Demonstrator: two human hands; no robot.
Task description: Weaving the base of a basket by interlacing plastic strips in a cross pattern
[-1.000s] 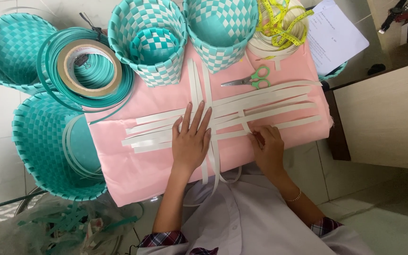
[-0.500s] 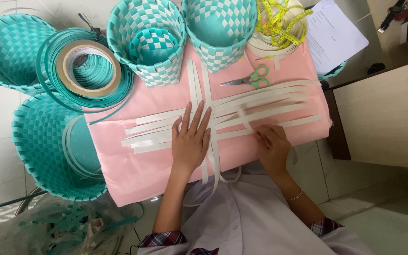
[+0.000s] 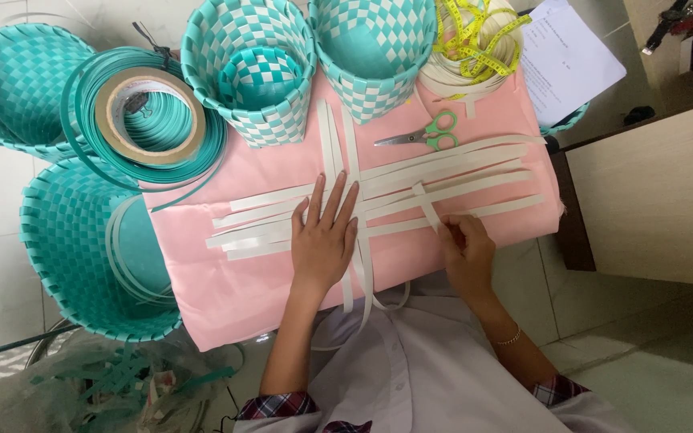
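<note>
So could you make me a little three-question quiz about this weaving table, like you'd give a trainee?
1. True or false: the left hand lies flat, fingers spread, on the crossed white strips.
2. What does the right hand pinch? A) the green-handled scissors B) a white strip end C) the yellow measuring tape
3. What colour is the cloth under the strips?

Key:
1. True; the palm presses where the strips cross.
2. B; the scissors lie apart on the cloth, and the tape sits at the far edge.
3. Pink.
</note>
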